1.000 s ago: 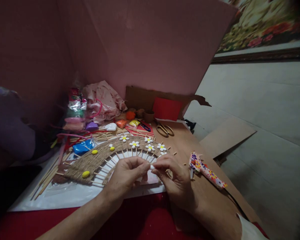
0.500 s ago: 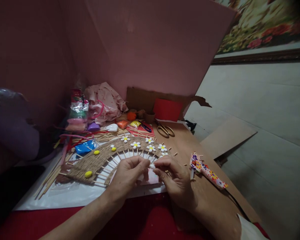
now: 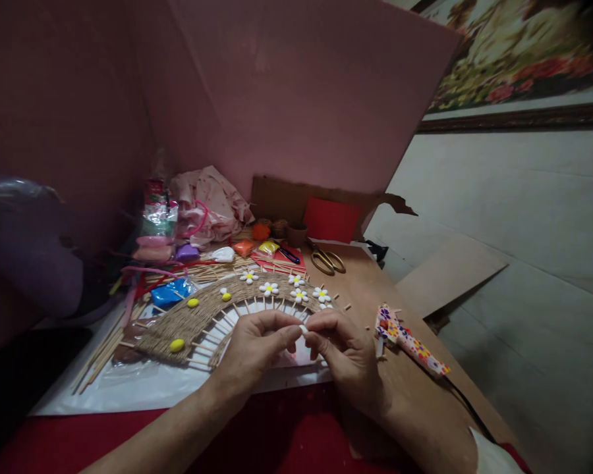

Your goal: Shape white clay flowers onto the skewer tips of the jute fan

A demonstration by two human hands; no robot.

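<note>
A small piece of white clay (image 3: 304, 330) is pinched between the fingertips of my left hand (image 3: 257, 349) and my right hand (image 3: 346, 355), which meet above the near edge of the craft. Below and beyond them lies a fan-shaped arch of woven brown twine (image 3: 170, 329) on thin wooden sticks. White clay flowers (image 3: 269, 288) with yellow centres sit along its upper right. On the left part are yellow clay ovals (image 3: 176, 345), one of them with a single white petal (image 3: 223, 290) touching it. My hands hide the arch's lower right part.
A flower-patterned glue gun (image 3: 410, 339) lies on the brown board at right. Gold-handled scissors (image 3: 329, 261) and a blue cutter (image 3: 289, 255) lie behind the arch. Bagged clay, a blue packet (image 3: 170, 291) among it, and wooden sticks (image 3: 96, 349) are at left. Red card (image 3: 332, 220) leans at the back.
My fingertips have drawn closer together around the white clay, so less of it shows. The view has shifted slightly; the arch and tools lie as before.
</note>
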